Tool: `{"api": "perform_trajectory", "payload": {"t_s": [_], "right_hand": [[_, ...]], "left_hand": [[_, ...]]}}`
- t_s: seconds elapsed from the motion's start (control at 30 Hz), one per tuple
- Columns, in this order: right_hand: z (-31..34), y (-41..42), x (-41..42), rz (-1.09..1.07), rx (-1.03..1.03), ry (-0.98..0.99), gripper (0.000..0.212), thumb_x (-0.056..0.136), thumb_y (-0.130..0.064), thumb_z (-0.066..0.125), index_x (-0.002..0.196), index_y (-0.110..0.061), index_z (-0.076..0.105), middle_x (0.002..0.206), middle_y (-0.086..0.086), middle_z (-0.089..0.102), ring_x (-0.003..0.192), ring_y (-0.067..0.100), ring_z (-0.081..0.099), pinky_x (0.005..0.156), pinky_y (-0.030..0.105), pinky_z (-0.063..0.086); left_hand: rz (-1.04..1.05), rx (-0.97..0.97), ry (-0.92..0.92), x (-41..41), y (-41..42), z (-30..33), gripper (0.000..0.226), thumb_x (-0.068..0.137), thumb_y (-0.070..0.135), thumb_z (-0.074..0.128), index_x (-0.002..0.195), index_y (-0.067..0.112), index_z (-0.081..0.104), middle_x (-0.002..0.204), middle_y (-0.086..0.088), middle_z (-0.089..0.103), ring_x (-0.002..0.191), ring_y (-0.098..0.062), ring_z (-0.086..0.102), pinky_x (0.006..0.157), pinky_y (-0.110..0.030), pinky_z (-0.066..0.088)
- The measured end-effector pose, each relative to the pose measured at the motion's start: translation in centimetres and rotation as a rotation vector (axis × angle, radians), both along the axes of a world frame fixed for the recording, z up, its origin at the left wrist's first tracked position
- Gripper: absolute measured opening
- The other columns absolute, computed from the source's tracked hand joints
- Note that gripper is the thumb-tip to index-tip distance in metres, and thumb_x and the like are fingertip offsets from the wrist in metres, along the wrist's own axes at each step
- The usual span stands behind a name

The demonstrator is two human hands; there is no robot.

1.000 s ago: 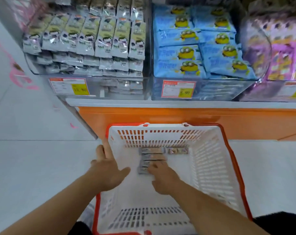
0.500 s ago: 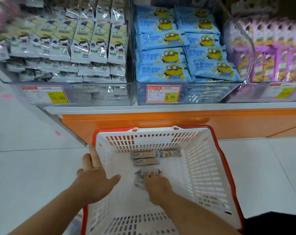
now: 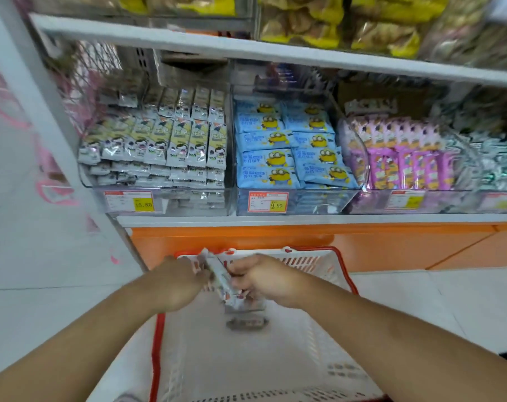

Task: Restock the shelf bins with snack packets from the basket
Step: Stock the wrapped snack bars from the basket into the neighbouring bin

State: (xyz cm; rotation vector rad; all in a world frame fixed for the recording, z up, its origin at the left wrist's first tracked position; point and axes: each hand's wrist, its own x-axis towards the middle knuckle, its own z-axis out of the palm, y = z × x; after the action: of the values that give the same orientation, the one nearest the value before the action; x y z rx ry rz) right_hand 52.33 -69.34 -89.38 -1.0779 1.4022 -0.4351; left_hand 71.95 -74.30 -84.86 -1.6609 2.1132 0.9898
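Observation:
A white basket with a red rim (image 3: 345, 274) stands on the floor below the shelf. Above it both my hands hold a small bundle of silvery snack packets (image 3: 217, 278). My left hand (image 3: 176, 282) grips the bundle's left end, and my right hand (image 3: 263, 278) grips its right end. Two or three more packets (image 3: 246, 322) lie blurred on the basket's floor below my hands. On the shelf, the left clear bin (image 3: 171, 203) holds matching silvery-yellow packets (image 3: 171, 140).
The middle bin holds blue cartoon-print packets (image 3: 292, 152), and the right bin holds purple packets (image 3: 403, 158). An upper shelf (image 3: 275, 55) with yellow bags overhangs the bins. An orange base panel (image 3: 391, 245) runs behind the basket. White floor tiles lie on both sides.
My right hand lifted packets out of the basket. My left hand left the basket rim and took hold of the bundle. The view tilted up, showing the upper shelf.

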Motion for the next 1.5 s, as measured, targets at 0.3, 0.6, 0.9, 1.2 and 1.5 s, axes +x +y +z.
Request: {"api": "perform_trajectory", "payload": {"t_s": [0.3, 0.6, 0.9, 1.2, 1.5], "right_hand": [[12.0, 2.4, 1.0, -0.092, -0.232, -0.041, 0.015, 0.105, -0.012, 0.059, 0.116, -0.008, 0.068, 0.109, 0.015, 0.073, 0.093, 0.023, 0.075, 0.078, 0.043, 0.063], [14.3, 2.8, 1.9, 0.202, -0.811, 0.436, 0.09, 0.084, -0.043, 0.084, 0.156, -0.042, 0.029, 0.158, -0.031, 0.021, 0.15, -0.004, 0.024, 0.119, 0.03, 0.034], [14.9, 1.6, 2.2, 0.196, -0.785, 0.689, 0.096, 0.071, -0.062, 0.087, 0.148, -0.042, 0.034, 0.136, -0.02, 0.019, 0.133, 0.002, 0.027, 0.108, 0.026, 0.038], [14.2, 2.3, 3.4, -0.022, -0.78, 0.726, 0.042, 0.086, -0.063, 0.07, 0.094, -0.032, 0.043, 0.083, -0.014, 0.06, 0.079, 0.008, 0.057, 0.071, 0.04, 0.052], [14.9, 2.5, 3.5, 0.12, -0.849, 0.54, 0.081, 0.081, -0.059, 0.079, 0.146, -0.045, 0.033, 0.148, -0.033, 0.026, 0.14, -0.004, 0.035, 0.105, 0.028, 0.044]], "left_hand": [[0.392, 0.208, 0.901, 1.4, 1.9, 10.0, 0.035, 0.093, 0.035, 0.074, 0.111, 0.006, 0.066, 0.103, -0.013, 0.078, 0.097, -0.03, 0.076, 0.076, -0.04, 0.063], [0.4, 0.275, 0.941, 2.1, 2.0, 11.2, 0.033, 0.095, 0.037, 0.071, 0.104, 0.005, 0.068, 0.098, -0.015, 0.078, 0.091, -0.032, 0.076, 0.079, -0.047, 0.063], [0.169, 0.287, 0.844, 3.4, 0.2, 11.2, 0.024, 0.092, 0.024, 0.074, 0.116, 0.025, 0.076, 0.092, 0.003, 0.074, 0.074, -0.008, 0.062, 0.063, -0.021, 0.049], [0.525, 0.179, 1.088, 3.4, -0.2, 10.8, 0.027, 0.086, 0.025, 0.08, 0.108, 0.009, 0.075, 0.104, -0.013, 0.078, 0.097, -0.025, 0.074, 0.083, -0.034, 0.056], [0.544, 0.139, 1.062, 2.6, 0.3, 10.6, 0.042, 0.08, 0.039, 0.086, 0.106, 0.007, 0.075, 0.096, -0.016, 0.078, 0.091, -0.033, 0.077, 0.091, -0.054, 0.06]]}}
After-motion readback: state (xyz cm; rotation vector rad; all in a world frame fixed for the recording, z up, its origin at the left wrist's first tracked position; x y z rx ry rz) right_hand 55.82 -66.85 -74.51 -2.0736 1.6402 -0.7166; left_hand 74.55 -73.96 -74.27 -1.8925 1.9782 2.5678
